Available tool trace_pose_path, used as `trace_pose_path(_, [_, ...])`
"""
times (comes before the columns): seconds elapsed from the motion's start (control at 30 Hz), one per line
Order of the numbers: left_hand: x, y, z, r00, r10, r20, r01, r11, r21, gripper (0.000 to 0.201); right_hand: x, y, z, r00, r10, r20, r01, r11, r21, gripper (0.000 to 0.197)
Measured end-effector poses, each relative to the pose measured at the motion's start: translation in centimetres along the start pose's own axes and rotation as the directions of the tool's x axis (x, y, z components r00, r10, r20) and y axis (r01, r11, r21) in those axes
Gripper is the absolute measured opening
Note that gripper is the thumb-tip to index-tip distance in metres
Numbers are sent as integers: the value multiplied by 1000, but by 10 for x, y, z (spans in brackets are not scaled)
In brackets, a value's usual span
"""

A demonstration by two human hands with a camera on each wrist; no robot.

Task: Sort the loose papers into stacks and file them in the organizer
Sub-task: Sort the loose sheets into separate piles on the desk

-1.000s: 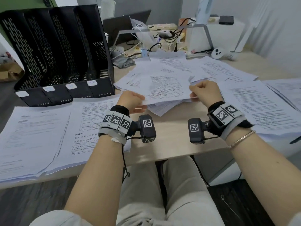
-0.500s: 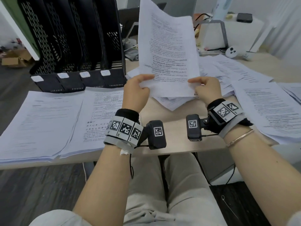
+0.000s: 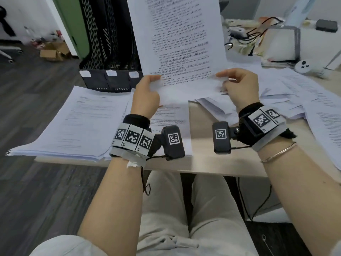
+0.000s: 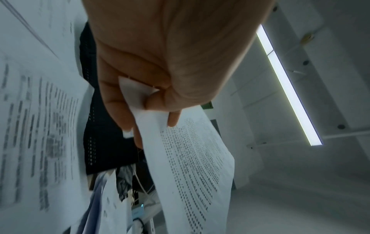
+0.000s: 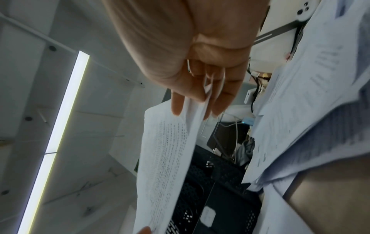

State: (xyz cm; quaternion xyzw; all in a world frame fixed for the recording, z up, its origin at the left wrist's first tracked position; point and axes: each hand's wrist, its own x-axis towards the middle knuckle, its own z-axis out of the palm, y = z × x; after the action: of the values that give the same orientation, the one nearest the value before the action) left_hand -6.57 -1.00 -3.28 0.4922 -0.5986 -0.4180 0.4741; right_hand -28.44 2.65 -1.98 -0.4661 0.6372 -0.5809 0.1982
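Each grip pinches a bottom corner of the upright sheet [image 3: 182, 43].

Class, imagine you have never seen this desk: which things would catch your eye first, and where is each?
First, the printed sheet held upright in the middle, its lower corners pinched by the left hand and right hand. Behind it, at the left, stands the black organizer. Two neat stacks lie before it, and loose papers sprawl to the right.

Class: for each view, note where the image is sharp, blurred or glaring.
Head view: printed sheet fairly sharp, its lower edge smeared. Left wrist view: ceiling light glares; papers on the desk blurred. Right wrist view: loose papers streaked; right hand soft.
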Motion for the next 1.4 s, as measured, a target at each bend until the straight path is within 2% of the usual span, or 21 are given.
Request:
trace_pose_path(0.2, [2,-10,-52,981,12,-193,-20,999,-36,66,-13,-14,39,989,34,143,-53,989,135,32])
trace_pose_path(0.43, [16,-34,-99,876,-9,-483,-44,994,-98,61,-9,-9,68,973,86,213,-106,991,85,28])
trace_pose_path(0.53, [17,-40,-108,836,-6,-548,-90,985,-148,61,-12,-14,75,966,67,250,-81,996,47,29])
trace_pose_path(0.63, [17,-41,-109,818,6,-575,-116,981,-156,63,-14,-16,79,960,78,268,-89,996,28,28])
trace_pose_path(0.73, [17,-39,-105,824,31,-566,-130,982,-134,64,-13,-15,79,957,81,279,-89,996,15,30])
trace_pose_path(0.9, [17,-32,-84,875,48,-482,-110,989,-101,65,-14,-15,70,948,88,307,-110,992,55,29])
trace_pose_path(1.23, [4,-8,-20,948,152,-279,-174,983,-56,64,-22,-10,35,917,67,393,-144,975,169,50])
trace_pose_path(1.4, [-5,4,18,962,229,-148,-224,973,47,63,-23,-4,8,948,44,315,-113,972,206,48])
